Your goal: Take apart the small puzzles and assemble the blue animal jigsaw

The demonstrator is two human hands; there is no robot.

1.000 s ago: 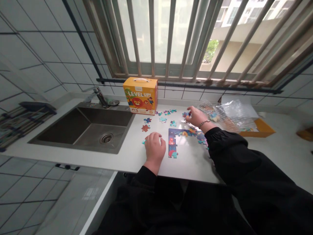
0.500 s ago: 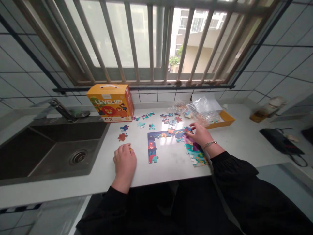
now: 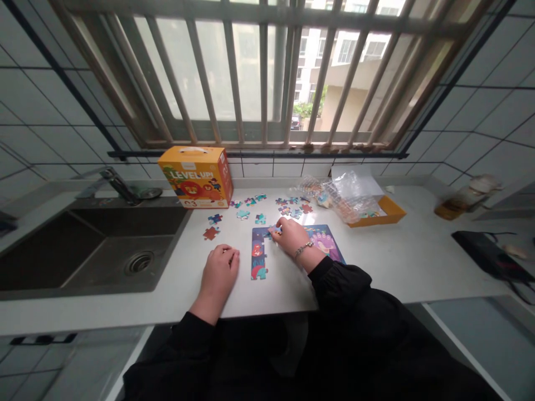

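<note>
My right hand (image 3: 291, 236) is closed in a pinch on a puzzle piece (image 3: 273, 229), at the top edge of a partly joined jigsaw puzzle. Down the puzzle's left side runs a joined strip (image 3: 258, 262) with a red animal and a teal piece at its foot. The right part of the puzzle (image 3: 326, 242), purple and pink, is partly covered by my right hand and sleeve. My left hand (image 3: 219, 273) rests on the counter left of the strip, fingers curled in; whatever they hold is hidden. Close by lies a brown puzzle piece (image 3: 211, 233).
Loose puzzle pieces (image 3: 288, 207) lie scattered behind the puzzle. An orange puzzle box (image 3: 198, 181) stands beside the sink (image 3: 125, 250). Back right, clear plastic wrapping (image 3: 349, 195) spills over an open yellow box (image 3: 393, 211). A jug (image 3: 466, 197) and a black pouch (image 3: 489, 253) are further right.
My right hand has moved left from the puzzle's right corner along its top edge and now pinches a piece there. My left hand has shifted slightly right, its fingers still curled.
</note>
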